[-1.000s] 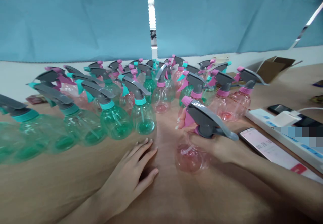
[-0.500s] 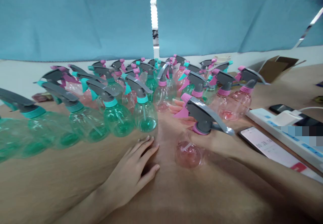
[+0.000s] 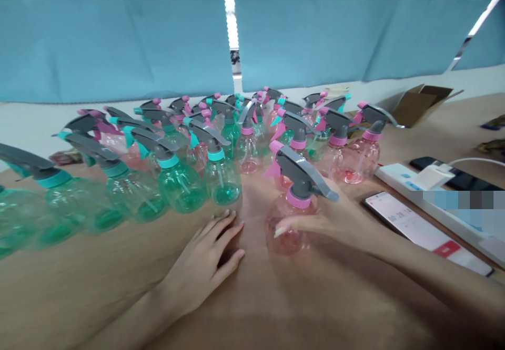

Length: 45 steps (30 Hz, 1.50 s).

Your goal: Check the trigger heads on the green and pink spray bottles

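My right hand (image 3: 327, 224) is wrapped round the body of a clear pink spray bottle (image 3: 288, 239) with a grey and pink trigger head. Its thumb lies across the near side, while the other fingers are hidden behind the bottle. The bottle stands upright at the tabletop. My left hand (image 3: 207, 253) rests flat on the table (image 3: 252, 297), fingers stretched out and holding nothing. Just beyond its fingertips stands a green spray bottle (image 3: 223, 182) with a turquoise collar, and another green spray bottle (image 3: 182, 187) is beside that one.
Several pink and green spray bottles stand in a cluster at the back and left. On the right lie a phone (image 3: 422, 229) showing a timer, a white power strip (image 3: 398, 176) and a dark phone (image 3: 473, 176). An open cardboard box (image 3: 418, 105) sits at the back right.
My right hand has moved from reaching behind the pink spray bottle to a grip round its body, and the bottle's tilted head is more upright. My left hand stays flat. The view has shifted slightly.
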Tool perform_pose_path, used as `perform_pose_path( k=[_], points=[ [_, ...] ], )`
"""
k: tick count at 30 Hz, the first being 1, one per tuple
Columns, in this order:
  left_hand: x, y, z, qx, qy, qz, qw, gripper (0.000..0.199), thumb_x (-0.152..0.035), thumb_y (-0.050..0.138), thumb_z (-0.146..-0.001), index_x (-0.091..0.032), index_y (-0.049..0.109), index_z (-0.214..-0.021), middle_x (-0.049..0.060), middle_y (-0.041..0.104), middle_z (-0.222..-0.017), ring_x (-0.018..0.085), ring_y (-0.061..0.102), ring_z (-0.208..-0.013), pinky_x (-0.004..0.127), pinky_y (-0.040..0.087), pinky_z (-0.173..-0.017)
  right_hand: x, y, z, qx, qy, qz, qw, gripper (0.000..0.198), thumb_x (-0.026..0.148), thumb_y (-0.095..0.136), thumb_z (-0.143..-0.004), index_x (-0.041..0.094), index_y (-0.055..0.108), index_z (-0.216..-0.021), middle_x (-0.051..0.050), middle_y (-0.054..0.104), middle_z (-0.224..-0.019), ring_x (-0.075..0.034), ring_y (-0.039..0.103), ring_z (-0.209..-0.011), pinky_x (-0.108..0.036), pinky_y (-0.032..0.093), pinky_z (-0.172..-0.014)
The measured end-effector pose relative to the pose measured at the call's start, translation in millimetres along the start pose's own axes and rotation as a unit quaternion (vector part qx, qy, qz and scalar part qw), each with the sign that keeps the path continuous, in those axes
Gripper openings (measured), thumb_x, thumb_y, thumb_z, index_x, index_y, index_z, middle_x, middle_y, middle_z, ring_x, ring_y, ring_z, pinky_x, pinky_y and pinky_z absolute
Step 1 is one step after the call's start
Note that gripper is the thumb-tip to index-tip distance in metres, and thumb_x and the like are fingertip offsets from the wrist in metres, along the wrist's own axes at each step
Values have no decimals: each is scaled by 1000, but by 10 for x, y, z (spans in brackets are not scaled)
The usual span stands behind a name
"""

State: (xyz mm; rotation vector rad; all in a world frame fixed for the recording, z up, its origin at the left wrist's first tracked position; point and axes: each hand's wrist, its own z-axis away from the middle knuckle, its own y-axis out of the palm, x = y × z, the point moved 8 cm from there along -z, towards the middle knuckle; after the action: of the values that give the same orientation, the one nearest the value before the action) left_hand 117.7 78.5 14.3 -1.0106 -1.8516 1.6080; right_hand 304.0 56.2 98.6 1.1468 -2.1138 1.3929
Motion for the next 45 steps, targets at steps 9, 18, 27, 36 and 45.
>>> perform_pose_path(
  k=[9, 18, 27, 36, 45],
  points=[
    [-22, 0, -11, -4, 8, -4, 1000, 42, -39, 45, -96, -19, 46, -133, 9, 45, -141, 27, 39, -130, 45, 34, -105, -149, -94, 399, -63, 34, 141, 987, 74, 57, 72, -64, 24, 41, -122, -13, 57, -116, -32, 57, -102, -47, 47, -86],
    [-28, 14, 19, 0, 13, 1, 1000, 41, -38, 46, -96, -16, 50, -130, 11, 45, -141, 28, 37, -131, 47, 35, -104, -114, 53, 54, -92, -41, 265, 959, 55, 56, 62, -76, 13, 52, -109, -14, 62, -98, -30, 57, -95, -45, 49, -78],
    [-36, 12, 19, 5, 8, 13, 1000, 42, -37, 48, -95, -16, 49, -131, 11, 43, -142, 27, 36, -132, 46, 34, -105, -334, 177, -452, -66, -22, 269, 961, 60, 54, 60, -78, 9, 54, -118, -17, 64, -112, -32, 59, -102, -45, 49, -81],
    [-43, 12, 28, 9, -1, 17, 1000, 42, -34, 50, -93, -18, 49, -132, 10, 43, -143, 27, 36, -132, 45, 34, -105, -409, 231, -588, -72, -36, 300, 950, 58, 52, 52, -85, 6, 55, -120, -16, 67, -98, -31, 62, -90, -42, 49, -71],
    [-28, 11, 26, 1, -3, 29, 1000, 41, -34, 49, -94, -19, 48, -132, 9, 42, -143, 27, 37, -131, 45, 34, -105, -419, 258, -560, -59, -26, 310, 949, 61, 49, 60, -81, 9, 52, -126, -11, 67, -84, -28, 62, -79, -36, 46, -62]
  ],
)
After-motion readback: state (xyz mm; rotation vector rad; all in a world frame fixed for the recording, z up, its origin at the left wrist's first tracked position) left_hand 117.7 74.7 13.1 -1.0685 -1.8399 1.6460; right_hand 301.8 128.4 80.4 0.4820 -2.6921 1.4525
